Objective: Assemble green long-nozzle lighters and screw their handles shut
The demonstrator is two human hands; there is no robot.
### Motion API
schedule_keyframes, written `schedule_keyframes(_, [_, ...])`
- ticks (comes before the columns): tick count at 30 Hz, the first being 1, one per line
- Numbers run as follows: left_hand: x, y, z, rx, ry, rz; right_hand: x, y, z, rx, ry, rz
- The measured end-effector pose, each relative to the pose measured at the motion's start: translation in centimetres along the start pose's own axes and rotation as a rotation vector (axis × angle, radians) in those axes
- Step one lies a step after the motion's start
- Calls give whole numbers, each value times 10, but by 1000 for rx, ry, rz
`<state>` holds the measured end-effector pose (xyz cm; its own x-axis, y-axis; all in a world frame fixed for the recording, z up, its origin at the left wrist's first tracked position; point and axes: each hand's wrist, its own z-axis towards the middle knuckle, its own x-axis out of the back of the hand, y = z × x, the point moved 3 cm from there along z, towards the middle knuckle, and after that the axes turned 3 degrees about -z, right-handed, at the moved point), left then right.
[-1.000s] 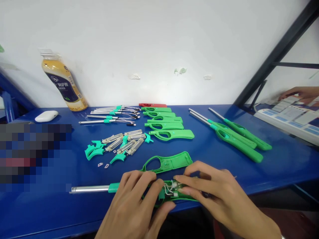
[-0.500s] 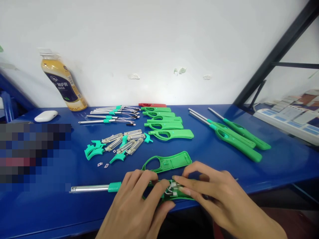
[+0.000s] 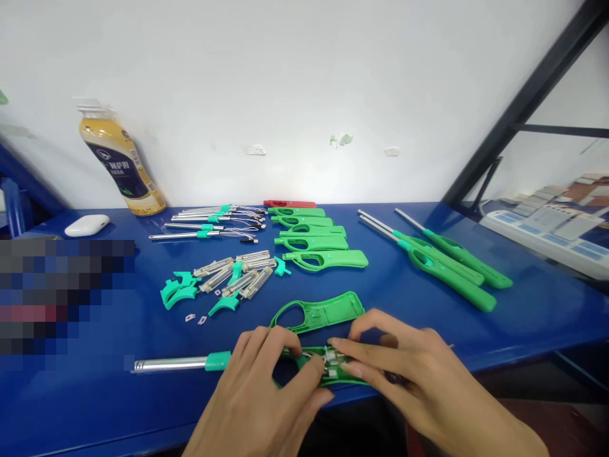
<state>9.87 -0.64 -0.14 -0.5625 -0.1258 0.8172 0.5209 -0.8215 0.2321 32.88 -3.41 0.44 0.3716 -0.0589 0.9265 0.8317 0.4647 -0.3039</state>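
A half-open green lighter body (image 3: 333, 376) with a metal tube (image 3: 169, 364) and teal collar lies at the near edge of the blue table (image 3: 523, 317). My left hand (image 3: 259, 400) curls its fingers over the body's front. My right hand (image 3: 413, 381) pinches at the white wires and small parts inside the shell. Just behind lies a loose green handle cover (image 3: 318, 312).
Behind are several green handle shells (image 3: 316, 244), tube assemblies with wires (image 3: 209, 222), teal triggers and clear valve parts (image 3: 223, 279), and finished lighters (image 3: 447, 263) at right. A yellow drink bottle (image 3: 118, 162) and white earbud case (image 3: 87, 225) stand far left. A power strip (image 3: 537, 238) lies at right.
My fingers shifted slightly over the wires in the shell. Another person's hand at the far right edge has gone from view.
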Motion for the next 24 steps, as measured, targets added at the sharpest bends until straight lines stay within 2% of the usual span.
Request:
schedule_keyframes(6, [0,-1,-3,15,30,-14,16,16,13,-4,219,-24])
schedule_keyframes(11, [1,-3,-3,25,49,33,14,32,28,25,105,-89])
schedule_keyframes(13, [3,-2,-5,29,64,23,11,34,30,60,102,-85])
schedule_keyframes(16, [10,-1,-7,31,141,-1,12,33,30,89,149,-58])
schedule_keyframes(19, [20,-7,-5,73,208,68,21,30,27,66,218,-27])
schedule_keyframes(22, [26,-18,-5,95,214,203,30,24,22,49,278,33])
schedule_keyframes(24, [29,-24,-11,56,188,279,35,19,19,35,313,93])
